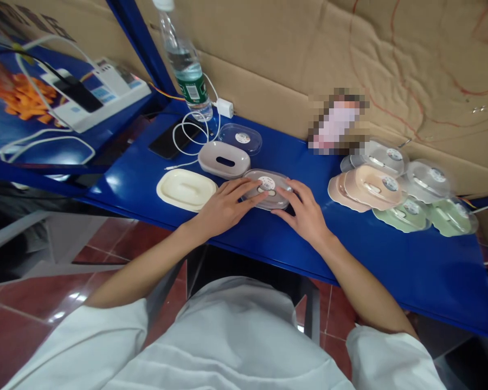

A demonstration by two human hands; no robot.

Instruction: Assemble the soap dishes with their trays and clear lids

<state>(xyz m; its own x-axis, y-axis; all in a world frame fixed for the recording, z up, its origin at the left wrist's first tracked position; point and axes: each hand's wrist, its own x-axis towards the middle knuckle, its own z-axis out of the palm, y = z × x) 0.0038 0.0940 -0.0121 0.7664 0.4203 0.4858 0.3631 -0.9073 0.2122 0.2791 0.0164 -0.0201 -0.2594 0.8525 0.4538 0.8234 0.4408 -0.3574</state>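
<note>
An oval grey soap box with a clear lid (280, 201) and a round white sticker lies on the blue table between my hands. My left hand (228, 206) grips its left side, fingers reaching over the lid. On the right side, my right hand (307, 211) holds the rim with thumb and fingers. Just left of the box are a cream oval tray (183, 189) and a pale grey soap dish (239, 165) with a dark slot in its bottom. Behind that dish rests a loose clear lid (252, 142) with a sticker.
Several lidded soap boxes in pink (370, 187), green (402, 216) and grey are grouped at the right. A water bottle (193, 81), a dark phone (166, 141) and a white cable (183, 165) are at the back left. Cardboard (268, 70) walls the rear; a power strip (117, 103) is farther left.
</note>
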